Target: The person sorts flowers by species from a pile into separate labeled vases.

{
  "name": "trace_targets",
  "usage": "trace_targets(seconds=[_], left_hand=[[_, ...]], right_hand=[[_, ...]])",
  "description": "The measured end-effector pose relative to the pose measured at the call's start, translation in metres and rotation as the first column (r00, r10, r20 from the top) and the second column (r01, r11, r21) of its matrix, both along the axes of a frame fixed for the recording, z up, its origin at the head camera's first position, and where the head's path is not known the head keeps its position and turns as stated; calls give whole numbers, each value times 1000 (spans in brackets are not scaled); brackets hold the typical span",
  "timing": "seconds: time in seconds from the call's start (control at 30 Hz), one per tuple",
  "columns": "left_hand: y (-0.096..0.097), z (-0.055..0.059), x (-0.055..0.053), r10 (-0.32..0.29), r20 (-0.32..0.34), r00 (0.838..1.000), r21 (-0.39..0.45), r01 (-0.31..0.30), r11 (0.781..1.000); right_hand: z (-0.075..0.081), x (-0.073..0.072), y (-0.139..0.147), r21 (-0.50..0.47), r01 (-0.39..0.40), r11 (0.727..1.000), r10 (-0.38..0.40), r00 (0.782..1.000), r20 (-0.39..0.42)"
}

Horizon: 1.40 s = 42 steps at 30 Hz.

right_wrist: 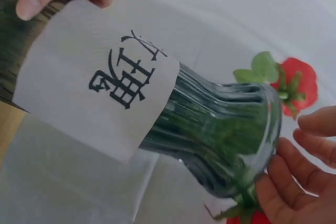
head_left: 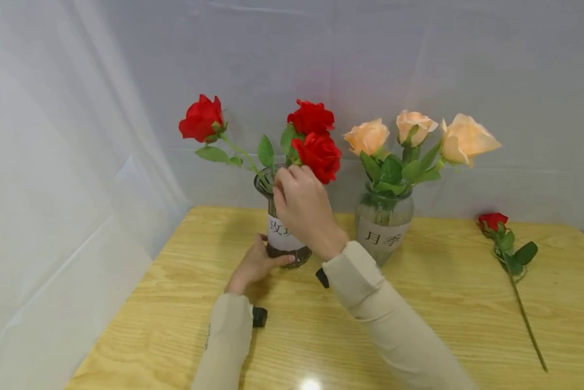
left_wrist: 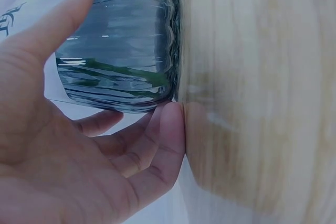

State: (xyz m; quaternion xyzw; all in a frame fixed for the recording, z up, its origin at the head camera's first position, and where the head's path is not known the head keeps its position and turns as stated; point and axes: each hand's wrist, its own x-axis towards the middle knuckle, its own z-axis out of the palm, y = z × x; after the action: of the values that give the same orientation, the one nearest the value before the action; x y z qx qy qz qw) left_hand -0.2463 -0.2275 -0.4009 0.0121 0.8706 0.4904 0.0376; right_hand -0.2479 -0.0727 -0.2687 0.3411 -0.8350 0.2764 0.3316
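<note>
A dark ribbed glass vase [head_left: 272, 206] with a white label stands upright on the table, with three red roses [head_left: 316, 156] in it. One rose leans out to the left; the other two are close together at the right. My left hand [head_left: 259, 264] holds the vase low down, thumb on the near side and fingers round the far side near the tabletop [left_wrist: 252, 77]. At the rim is my right hand [head_left: 304, 203]. Its loosely bent fingers [right_wrist: 286, 182] touch or nearly touch the glass lip, and no stem shows between them and the thumb.
Right of the dark vase stands a clear glass vase [head_left: 383, 216], also labelled, with three peach roses [head_left: 368, 136]. A single red rose [head_left: 493, 221] lies on the table [head_left: 448, 303] at the right. A pale sheet [head_left: 253, 65] hangs behind.
</note>
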Motion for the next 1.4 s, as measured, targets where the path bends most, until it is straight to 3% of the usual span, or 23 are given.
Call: trace_targets(seconds=[0.17,0.37,0.83,1.07,1.4], left_hand=[[-1,1,-1,10,8,1000,-10,-10,1000],[-3,-1,-1,23,18,1000,-5,-23,1000],[0,-3,0,23,1,1000,2,-23,1000],[0,-3,-1,30,3,1000,-13,-30,999],[1,-1,0,41,17,999,-24,-41,999]], right_hand=[[-7,9,17,-75,-18,997,15,999,-33],[-21,16,36,-79,-24,997,21,999,-32],[-52,22,84,80,75,994,-82,993,87],[-61,21,105,156,73,985,-106,971,213],[-72,25,129,168,44,985,-80,974,212]])
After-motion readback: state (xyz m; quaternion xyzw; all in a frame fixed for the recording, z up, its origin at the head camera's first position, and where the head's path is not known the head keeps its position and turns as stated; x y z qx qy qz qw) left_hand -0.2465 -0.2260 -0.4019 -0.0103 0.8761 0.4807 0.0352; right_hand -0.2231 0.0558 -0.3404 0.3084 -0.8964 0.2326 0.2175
